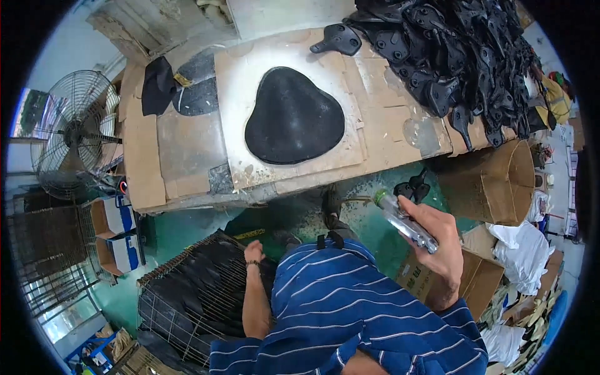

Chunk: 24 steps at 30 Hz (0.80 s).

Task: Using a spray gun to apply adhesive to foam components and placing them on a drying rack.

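Right hand (447, 240) — grip closed around a clear green-ended tube (398, 220), past the desk (387, 140)'s front edge.
Black rounded pad (295, 119) lies between the desk's front and back edges; left hand (254, 251) beside wire basket (164, 267) — cannot tell its grip.

Black pad (294, 119), green-tipped silvery tool (403, 225), white-striped blue shirt (344, 287); green floor (389, 240)
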{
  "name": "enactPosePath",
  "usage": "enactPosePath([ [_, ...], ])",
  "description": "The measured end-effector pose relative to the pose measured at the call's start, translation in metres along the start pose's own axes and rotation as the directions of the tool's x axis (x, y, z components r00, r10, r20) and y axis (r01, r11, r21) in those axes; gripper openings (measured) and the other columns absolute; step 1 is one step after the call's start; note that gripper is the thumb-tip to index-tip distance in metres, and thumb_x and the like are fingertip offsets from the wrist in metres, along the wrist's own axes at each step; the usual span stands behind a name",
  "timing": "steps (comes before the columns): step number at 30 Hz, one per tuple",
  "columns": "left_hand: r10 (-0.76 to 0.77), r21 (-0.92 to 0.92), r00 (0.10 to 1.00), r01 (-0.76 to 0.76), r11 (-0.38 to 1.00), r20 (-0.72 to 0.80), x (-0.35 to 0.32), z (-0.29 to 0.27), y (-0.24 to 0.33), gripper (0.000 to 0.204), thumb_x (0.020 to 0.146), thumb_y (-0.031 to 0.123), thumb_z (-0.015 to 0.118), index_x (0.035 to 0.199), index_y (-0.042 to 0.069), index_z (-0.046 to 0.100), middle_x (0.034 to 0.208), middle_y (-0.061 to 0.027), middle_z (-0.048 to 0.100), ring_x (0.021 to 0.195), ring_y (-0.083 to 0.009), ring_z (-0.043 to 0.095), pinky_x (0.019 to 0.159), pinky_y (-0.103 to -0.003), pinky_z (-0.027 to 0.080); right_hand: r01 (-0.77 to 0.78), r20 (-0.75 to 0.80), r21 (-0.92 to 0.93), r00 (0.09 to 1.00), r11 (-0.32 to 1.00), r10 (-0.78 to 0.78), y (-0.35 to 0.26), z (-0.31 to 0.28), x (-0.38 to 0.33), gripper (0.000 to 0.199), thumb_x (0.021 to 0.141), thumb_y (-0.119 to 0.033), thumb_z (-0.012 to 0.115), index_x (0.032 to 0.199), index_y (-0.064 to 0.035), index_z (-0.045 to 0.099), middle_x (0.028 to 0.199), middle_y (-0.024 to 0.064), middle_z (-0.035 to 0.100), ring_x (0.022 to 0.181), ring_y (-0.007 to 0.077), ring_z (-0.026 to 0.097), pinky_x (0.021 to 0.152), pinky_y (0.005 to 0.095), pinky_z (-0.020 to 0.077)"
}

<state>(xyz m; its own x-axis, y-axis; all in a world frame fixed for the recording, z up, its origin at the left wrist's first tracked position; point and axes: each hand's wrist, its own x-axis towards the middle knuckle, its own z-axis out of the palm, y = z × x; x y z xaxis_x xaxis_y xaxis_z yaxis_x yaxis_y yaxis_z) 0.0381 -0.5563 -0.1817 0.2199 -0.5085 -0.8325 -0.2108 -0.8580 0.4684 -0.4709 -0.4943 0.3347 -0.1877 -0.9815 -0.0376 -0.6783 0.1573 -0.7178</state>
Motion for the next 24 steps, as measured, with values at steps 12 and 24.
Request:
enactPosePath([
  [12,0.806,0.279,0.589,-0.765,0.580,-0.059,-0.004,0.125,0.212,0.031,0.095,0.017,0.073,0.124,0.007,0.073,0.116,-0.0141,0.075,0.109,-0.0269,0.072,0.096,-0.040,0.055,-0.117,-0.193,0.064,0.973,0.991,0.127,0.015,0.013,-0.031,0.073,0.065,0.012,0.069,0.138,0.0019,0.065,0.102,0.0221,0.073,0.089,0.0362,0.072,0.083,0.0361,0.0557],
  [24,0.844,0.776,0.534,-0.508,0.373,-0.056,-0.045,0.190,0.331,0.036,0.084,0.020,0.081,0.118,0.009,0.074,0.118,-0.0183,0.064,0.112,-0.0389,0.063,0.098,-0.049,0.053,-0.215,-0.006,0.158,0.976,0.964,0.219,0.027,-0.005,-0.055,0.065,0.070,0.012,0.071,0.134,0.0028,0.067,0.096,0.0220,0.070,0.086,0.0337,0.073,0.079,0.0347,0.0553],
])
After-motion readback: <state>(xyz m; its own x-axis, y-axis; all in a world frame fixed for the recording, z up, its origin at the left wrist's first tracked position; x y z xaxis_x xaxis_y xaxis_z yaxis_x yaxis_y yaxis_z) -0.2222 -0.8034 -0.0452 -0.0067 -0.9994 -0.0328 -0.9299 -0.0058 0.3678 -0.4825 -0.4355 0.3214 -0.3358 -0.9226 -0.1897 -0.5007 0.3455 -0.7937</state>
